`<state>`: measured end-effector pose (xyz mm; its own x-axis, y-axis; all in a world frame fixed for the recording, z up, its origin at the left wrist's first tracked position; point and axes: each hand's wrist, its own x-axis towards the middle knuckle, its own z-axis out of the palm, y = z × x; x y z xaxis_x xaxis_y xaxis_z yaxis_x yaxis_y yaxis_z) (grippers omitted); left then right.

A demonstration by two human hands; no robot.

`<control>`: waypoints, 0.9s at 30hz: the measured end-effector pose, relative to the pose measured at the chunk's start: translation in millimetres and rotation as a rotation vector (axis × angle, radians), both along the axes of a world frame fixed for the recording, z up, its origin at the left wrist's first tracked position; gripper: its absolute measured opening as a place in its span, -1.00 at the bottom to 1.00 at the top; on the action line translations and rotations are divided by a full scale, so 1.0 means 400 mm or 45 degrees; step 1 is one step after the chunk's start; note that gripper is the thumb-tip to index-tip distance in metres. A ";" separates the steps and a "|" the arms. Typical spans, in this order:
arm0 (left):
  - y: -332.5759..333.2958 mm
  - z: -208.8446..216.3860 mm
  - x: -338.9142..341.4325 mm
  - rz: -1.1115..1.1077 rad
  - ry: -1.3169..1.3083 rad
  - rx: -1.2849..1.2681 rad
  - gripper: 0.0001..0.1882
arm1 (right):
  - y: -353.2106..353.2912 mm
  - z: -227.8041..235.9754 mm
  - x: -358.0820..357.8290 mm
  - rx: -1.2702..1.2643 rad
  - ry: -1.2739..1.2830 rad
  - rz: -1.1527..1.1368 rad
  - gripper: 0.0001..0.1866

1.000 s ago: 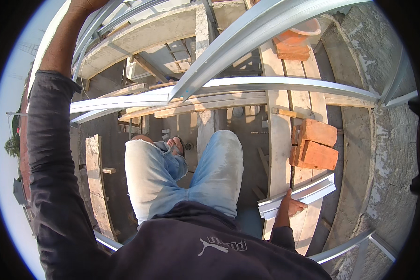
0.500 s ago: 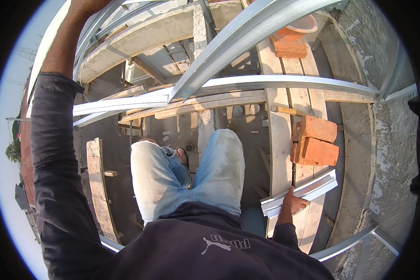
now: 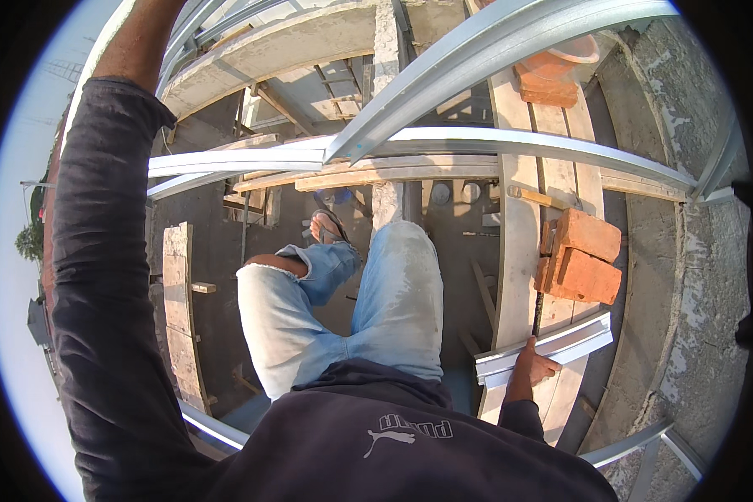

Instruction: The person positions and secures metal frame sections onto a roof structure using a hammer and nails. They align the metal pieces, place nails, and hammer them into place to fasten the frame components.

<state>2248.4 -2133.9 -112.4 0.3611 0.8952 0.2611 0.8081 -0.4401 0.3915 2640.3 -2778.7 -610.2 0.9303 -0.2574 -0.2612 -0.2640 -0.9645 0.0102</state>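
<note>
A short metal channel (image 3: 577, 339) is lying nearer the body than the orange bricks (image 3: 590, 255), planks (image 3: 517, 251) apparently supporting it. The right hand (image 3: 531, 368) is overlapping it, perhaps for steadiness, its grip unclear; the left hand is reaching beyond view, grip unseen.

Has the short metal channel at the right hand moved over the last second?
No: judged against the stacked bricks, the metal channel shows the same gap and angle, with no clear shift either way.
</note>
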 end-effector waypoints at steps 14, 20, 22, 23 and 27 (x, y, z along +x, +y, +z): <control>0.006 0.017 0.030 -0.024 0.035 0.018 -0.14 | -0.017 -0.024 0.011 -0.010 -0.024 0.023 0.37; 0.006 0.004 0.043 -0.059 0.044 0.049 -0.17 | -0.004 -0.038 0.014 -0.065 -0.027 0.022 0.39; 0.009 0.001 0.044 -0.078 0.069 0.076 -0.18 | -0.001 -0.031 0.008 -0.066 -0.036 0.034 0.39; 0.012 0.000 0.043 -0.086 0.080 0.088 -0.19 | 0.002 -0.026 0.004 -0.060 -0.061 0.043 0.39; 0.036 -0.010 0.038 -0.108 0.178 0.398 -0.21 | 0.018 0.011 -0.003 -0.048 -0.001 -0.031 0.33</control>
<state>2263.4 -2119.5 -116.6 0.4825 0.7450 0.4607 0.7997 -0.5892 0.1153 2639.2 -2771.6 -605.8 0.9241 -0.2893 -0.2499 -0.2870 -0.9568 0.0463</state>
